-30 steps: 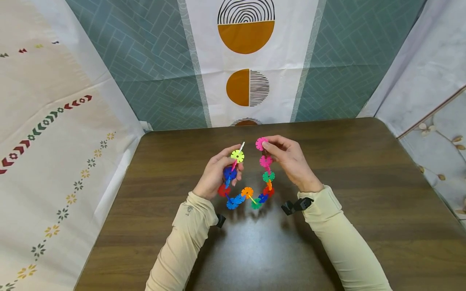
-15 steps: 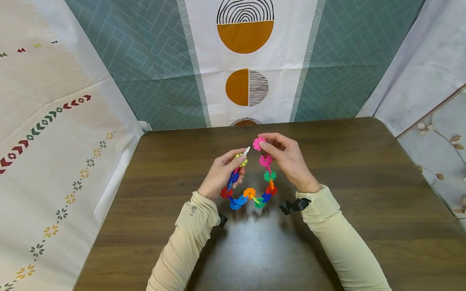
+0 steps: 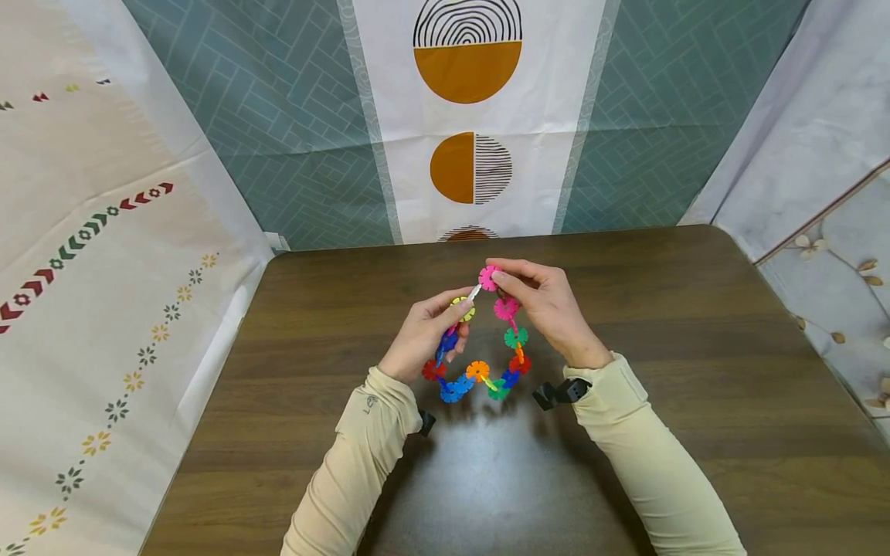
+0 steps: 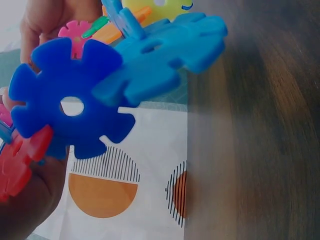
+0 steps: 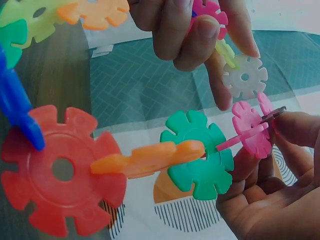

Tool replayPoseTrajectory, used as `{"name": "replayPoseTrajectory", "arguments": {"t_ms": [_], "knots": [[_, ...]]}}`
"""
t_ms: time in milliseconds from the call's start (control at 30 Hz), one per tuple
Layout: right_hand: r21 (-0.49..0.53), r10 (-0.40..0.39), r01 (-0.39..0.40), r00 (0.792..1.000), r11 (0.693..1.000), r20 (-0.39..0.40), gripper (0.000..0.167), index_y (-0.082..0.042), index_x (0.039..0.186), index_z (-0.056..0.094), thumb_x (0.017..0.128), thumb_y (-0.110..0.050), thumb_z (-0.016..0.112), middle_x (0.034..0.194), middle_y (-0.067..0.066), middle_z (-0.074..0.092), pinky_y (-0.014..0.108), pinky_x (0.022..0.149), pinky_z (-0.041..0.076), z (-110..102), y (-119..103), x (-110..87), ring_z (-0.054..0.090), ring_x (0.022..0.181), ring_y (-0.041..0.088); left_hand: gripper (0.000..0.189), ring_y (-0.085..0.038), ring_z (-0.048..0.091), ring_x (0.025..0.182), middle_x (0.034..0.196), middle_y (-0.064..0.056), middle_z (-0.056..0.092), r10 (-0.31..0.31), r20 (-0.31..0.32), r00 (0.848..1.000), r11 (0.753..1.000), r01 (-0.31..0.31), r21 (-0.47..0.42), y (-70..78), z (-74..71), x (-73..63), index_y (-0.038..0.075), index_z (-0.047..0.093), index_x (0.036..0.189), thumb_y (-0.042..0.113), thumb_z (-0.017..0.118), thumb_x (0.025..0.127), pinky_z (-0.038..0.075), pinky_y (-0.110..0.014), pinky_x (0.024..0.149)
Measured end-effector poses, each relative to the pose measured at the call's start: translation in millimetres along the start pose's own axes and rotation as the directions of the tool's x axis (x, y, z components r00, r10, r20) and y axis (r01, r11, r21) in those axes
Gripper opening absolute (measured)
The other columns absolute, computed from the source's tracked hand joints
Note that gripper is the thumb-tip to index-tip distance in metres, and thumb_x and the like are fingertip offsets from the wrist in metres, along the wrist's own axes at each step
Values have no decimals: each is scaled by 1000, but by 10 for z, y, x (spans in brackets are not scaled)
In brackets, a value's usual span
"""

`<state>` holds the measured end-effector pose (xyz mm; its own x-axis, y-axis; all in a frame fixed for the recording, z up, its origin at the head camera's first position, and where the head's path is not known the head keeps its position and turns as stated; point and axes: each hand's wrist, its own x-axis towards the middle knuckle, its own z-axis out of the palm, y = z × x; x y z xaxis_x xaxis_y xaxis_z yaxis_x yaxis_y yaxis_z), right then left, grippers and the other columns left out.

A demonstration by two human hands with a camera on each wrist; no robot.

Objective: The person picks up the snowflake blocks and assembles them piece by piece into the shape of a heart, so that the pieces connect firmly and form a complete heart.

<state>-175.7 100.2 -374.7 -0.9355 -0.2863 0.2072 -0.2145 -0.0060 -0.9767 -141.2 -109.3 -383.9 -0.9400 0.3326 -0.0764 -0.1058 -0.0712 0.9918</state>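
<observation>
A chain of notched plastic snowflake discs (image 3: 470,372) in many colours hangs in a U between my two hands. My left hand (image 3: 426,330) pinches one end, where a white disc (image 5: 256,85) is slotted to a yellow disc (image 3: 459,310). The other end is pinched by my right hand (image 3: 549,305), with a pink disc (image 3: 487,272) sticking out past its thumb and a dark disc (image 5: 274,114) edge-on beside it. The white disc's tip meets the pink disc's edge; I cannot tell whether their slots are joined. A blue disc (image 4: 50,95) fills much of the left wrist view.
Under the hands lies a brown wooden table (image 3: 334,309). A patterned cloth (image 3: 542,93) hangs behind its far edge, with a cream cloth (image 3: 139,270) on the left and a pale one (image 3: 820,154) on the right. Each wrist wears a small black camera (image 3: 562,393).
My left hand has moved right and turned, swinging the white disc toward the pink one. My right hand has shifted slightly left. The gap between the chain's two ends has closed.
</observation>
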Motion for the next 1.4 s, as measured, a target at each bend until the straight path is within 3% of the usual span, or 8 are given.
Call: {"name": "replayPoseTrajectory", "arguments": {"t_ms": [167,433,900,1100,1233,1400], "knots": [[-27,-12,12,1000,1000,15,34,-12,126,66,95,-26,64,117,6,67,26,73,54,5,-19,4,59,94,37,38,-19,50,52,72,-9,55,-2,4,1000,1000,1,13,5,0,-15,18,61,129,38,60,96,45,-25,45],[-78,-23,28,998,997,62,33,-12,127,66,97,-24,61,122,5,65,28,77,54,11,-50,4,61,97,25,39,-19,50,51,72,-10,55,-12,9,1000,1000,12,15,10,-8,-23,16,61,130,35,60,96,46,-25,45],[-144,41,-26,995,989,96,32,-12,123,68,98,-30,60,111,4,67,28,63,47,32,-112,11,51,80,31,38,-18,49,52,69,-9,53,8,-4,1000,1000,-8,-2,-27,8,-9,16,61,131,33,60,97,43,-24,44],[-154,59,-43,993,987,99,31,-14,121,69,97,-32,59,94,10,62,30,54,45,61,-117,12,48,64,28,37,-18,47,55,68,-9,52,34,-6,999,999,-34,-17,-42,24,-6,15,61,132,29,58,98,42,-23,45],[-161,60,-43,993,986,103,32,-17,122,69,97,-34,60,84,13,56,32,53,44,55,-120,15,47,62,27,37,-18,46,54,68,-9,52,38,1,999,998,-38,-45,-44,29,-2,14,61,132,29,58,98,42,-23,46],[-166,22,-1,992,986,124,36,-19,130,64,98,-33,59,108,4,65,28,71,50,16,-119,16,55,83,23,38,-17,50,55,70,-8,54,38,13,999,997,-37,-73,-19,27,-9,11,60,131,30,59,98,46,-23,49]]}}
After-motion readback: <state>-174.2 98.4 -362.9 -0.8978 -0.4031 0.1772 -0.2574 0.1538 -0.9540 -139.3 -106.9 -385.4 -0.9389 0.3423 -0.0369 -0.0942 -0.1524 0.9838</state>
